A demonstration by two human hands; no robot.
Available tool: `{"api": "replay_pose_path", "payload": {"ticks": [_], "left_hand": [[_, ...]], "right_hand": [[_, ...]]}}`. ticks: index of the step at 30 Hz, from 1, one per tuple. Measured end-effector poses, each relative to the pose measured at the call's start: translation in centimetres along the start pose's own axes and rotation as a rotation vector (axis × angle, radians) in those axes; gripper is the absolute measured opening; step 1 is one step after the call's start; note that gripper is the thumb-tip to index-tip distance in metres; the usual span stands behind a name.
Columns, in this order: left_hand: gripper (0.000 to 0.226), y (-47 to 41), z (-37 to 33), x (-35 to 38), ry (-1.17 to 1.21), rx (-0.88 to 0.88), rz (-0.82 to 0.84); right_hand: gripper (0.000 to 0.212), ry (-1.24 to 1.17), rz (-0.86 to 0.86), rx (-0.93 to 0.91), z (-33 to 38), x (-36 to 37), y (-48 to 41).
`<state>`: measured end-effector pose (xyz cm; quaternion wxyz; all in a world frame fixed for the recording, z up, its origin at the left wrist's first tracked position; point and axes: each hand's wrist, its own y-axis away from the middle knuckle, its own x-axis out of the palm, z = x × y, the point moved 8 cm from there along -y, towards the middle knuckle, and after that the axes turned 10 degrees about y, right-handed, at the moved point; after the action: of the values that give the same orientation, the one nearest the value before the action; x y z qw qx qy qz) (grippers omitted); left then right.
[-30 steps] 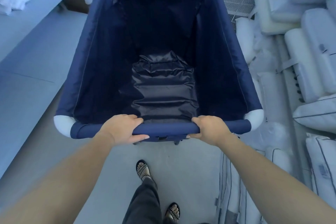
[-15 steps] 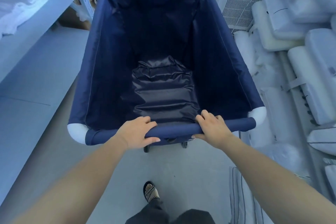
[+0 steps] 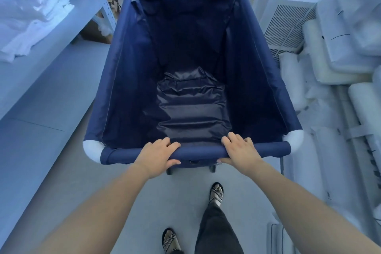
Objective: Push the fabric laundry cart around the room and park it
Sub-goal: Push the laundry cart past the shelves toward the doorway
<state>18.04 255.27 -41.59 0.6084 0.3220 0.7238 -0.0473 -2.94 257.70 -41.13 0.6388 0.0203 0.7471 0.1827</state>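
A navy fabric laundry cart with white corner pieces fills the middle of the head view, its inside holding nothing but a wrinkled dark floor panel. My left hand grips the near rim bar left of centre. My right hand grips the same bar right of centre, fingers curled over the top. Two small castors show under the near edge. My sandalled feet stand on the grey floor behind the cart.
A long pale table with a white cloth pile runs along the left. A white shelf post stands at the far left. White packed pillows and a white vented unit crowd the right, close to the cart.
The cart has rolled forward along the aisle between table and pillows. More of the far room and the vented unit shows now. Both hands keep their hold on the rim bar; I have stepped forward.
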Motion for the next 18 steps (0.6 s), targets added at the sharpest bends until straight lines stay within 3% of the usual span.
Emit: {"api": "replay_pose_path", "payload": {"ticks": [8,13,18], "left_hand": [[0.044,-7.2,1.7,-3.8,-0.006,-0.168,-0.069],[0.041,-11.4,2.5,-5.7,0.0,-0.274,-0.187],[0.041,-15.8,3.8,-7.3,0.041,-0.32,-0.136]], "right_hand": [[0.044,-0.033,-0.031,-0.173,-4.6,-2.1,-7.7],[0.042,-0.007,-0.098,-0.096,-8.9,-2.4,-11.0],[0.042,-0.035,-0.056,-0.114,-11.2,-3.2,-15.6]]}}
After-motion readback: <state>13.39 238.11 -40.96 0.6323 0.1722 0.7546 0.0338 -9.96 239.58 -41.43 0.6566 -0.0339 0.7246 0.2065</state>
